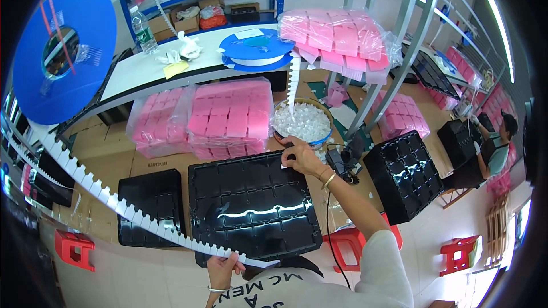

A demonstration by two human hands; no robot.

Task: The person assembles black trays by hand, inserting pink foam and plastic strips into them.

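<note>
A long white strip with toothed edges (134, 214) sags from a big blue reel (94, 40) at the upper left to my left hand (221, 272). The fingers of that hand are closed on it near its free end, by the near edge of a black plastic tray (251, 194). My right hand (305, 158) is over the tray's far right corner, thumb and fingers pinched together. A small white piece (283, 165) shows at the fingertips; its exact kind is unclear. Just beyond this hand stands a round bowl heaped with small white pieces (302, 122).
Another black tray (149, 208) lies at the left, and stacked black trays (404, 175) stand right. Wrapped pink foam blocks (231, 114) line the table's back. Black adapters with cables (342, 162) lie beside the bowl. A co-worker (496, 148) sits far right near red stools (459, 254).
</note>
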